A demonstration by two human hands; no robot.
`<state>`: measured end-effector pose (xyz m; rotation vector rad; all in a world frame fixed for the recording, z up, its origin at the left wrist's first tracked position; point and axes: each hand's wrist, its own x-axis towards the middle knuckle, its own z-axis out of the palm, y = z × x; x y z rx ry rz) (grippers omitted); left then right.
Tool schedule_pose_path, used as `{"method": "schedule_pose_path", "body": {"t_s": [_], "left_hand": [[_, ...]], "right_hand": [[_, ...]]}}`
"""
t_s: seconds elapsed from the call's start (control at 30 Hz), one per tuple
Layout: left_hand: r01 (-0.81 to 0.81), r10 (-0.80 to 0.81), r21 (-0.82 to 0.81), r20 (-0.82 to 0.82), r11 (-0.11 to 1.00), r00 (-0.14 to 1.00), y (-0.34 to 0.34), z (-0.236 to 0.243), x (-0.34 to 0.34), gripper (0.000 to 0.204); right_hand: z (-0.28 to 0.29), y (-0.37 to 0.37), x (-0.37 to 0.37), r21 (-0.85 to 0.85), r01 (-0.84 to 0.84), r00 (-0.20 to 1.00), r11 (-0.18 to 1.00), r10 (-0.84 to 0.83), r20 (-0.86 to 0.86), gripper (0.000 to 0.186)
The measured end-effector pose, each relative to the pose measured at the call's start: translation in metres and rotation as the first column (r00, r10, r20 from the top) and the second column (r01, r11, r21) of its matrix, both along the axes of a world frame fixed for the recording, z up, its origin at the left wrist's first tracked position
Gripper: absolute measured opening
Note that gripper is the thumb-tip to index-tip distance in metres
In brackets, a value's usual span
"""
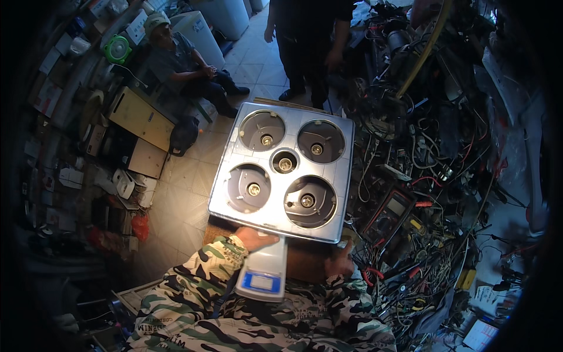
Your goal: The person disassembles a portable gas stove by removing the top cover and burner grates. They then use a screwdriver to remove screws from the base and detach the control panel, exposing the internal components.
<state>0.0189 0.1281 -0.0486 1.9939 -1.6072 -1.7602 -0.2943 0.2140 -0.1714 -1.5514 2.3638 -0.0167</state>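
Note:
A square, shiny metal heat lamp panel (280,189) faces up in front of me. It has several large round openings and a smaller one in the middle, each with a bulb socket and no bulb. My left hand (256,239) is at the near left edge, its fingers closed about the rim. Just under that edge a pale device with a blue-framed display (262,283), like a kitchen scale, sticks out toward me; the panel hides its far part. Close to the near right corner is my right hand (340,262), in shadow, most of its fingers hidden.
Heaped cables and tools fill the right side, with a multimeter (388,210) and its red leads nearest the panel. A person in a cap (186,67) sits at the far left; another person in dark clothes (308,47) stands beyond the panel. Boxes and shelves line the left.

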Motion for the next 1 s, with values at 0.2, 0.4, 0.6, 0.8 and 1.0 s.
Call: {"method": "schedule_pose_path", "body": {"t_s": [0.2,0.4,0.6,0.8,1.0], "left_hand": [[-0.142,0.096,-0.088,-0.394,0.986,0.914,0.033,-0.033,-0.036,0.053],[-0.453,0.425,0.074,-0.506,0.888,0.751,0.065,-0.036,0.025,0.042],[-0.877,0.818,0.069,-0.403,0.475,0.411,0.076,-0.027,0.109,0.028],[-0.890,0.747,0.011,-0.548,0.457,0.377,0.048,0.016,0.099,0.031],[-0.804,0.650,-0.168,-0.506,0.571,0.567,0.043,0.000,0.099,0.036]], "right_hand": [[0.055,0.013,-0.038,-0.061,-0.086,0.996,0.994,0.086,0.006,0.112],[0.154,0.000,-0.116,-0.129,-0.082,0.941,0.988,0.119,0.315,0.090],[0.134,-0.026,-0.248,-0.150,0.186,0.866,0.971,-0.090,0.492,0.058],[0.120,-0.061,-0.261,-0.420,0.236,0.969,0.876,-0.183,0.163,0.051],[0.162,-0.077,-0.097,-0.444,0.069,0.905,0.893,0.131,0.405,0.032]]}}
